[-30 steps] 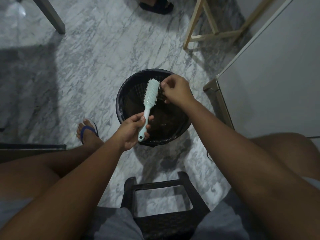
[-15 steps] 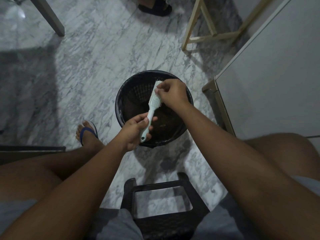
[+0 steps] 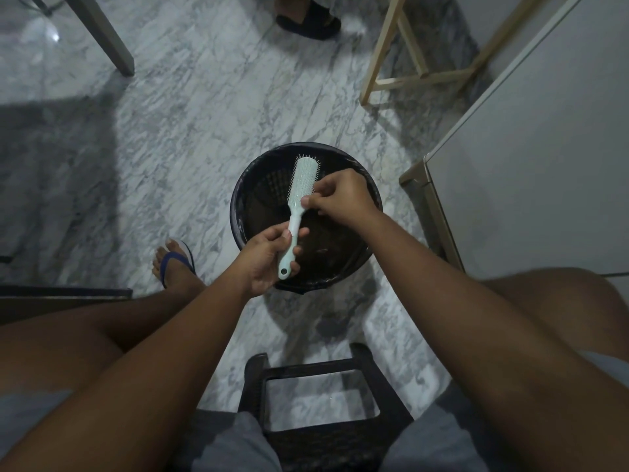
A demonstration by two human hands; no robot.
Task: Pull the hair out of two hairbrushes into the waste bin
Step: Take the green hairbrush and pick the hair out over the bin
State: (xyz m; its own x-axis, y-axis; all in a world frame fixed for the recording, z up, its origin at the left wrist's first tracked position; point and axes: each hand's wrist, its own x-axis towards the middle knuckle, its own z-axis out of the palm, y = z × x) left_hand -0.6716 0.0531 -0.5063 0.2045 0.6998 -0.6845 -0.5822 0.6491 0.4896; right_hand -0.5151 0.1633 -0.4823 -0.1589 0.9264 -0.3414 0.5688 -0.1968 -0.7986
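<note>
Since half a second ago the right hand [image 3: 343,195] has slid from the tip of the hairbrush [image 3: 304,180] down to the lower right edge of its head. The brush has also turned from edge-on, so I now see its broad face.

It is a pale mint plastic paddle brush with a long oval head, fine pins fringing the edges, and a slim handle ending in a small round hole. It hangs tilted above the open waste bin [image 3: 269,189], head pointing away from me.

The left hand [image 3: 265,264] is wrapped around the handle, fingers curled over it. The right hand's thumb and forefinger pinch in among the pins near the neck, with the other fingers curled. I cannot tell whether any hair is between them.

The bin is round and black, with a lattice wall and a glossy rim. Dark matter lies at its bottom, with a few thin curled strands [image 3: 323,250] just visible.

The bin stands on a grey-veined marble floor [image 3: 190,131]. Nearer me is a dark stool [image 3: 326,437] with a woven texture. A foot in a blue flip-flop [image 3: 177,260] rests left of the bin. A pale wooden frame [image 3: 401,46] and a smooth white cabinet [image 3: 527,165] stand at the right.
</note>
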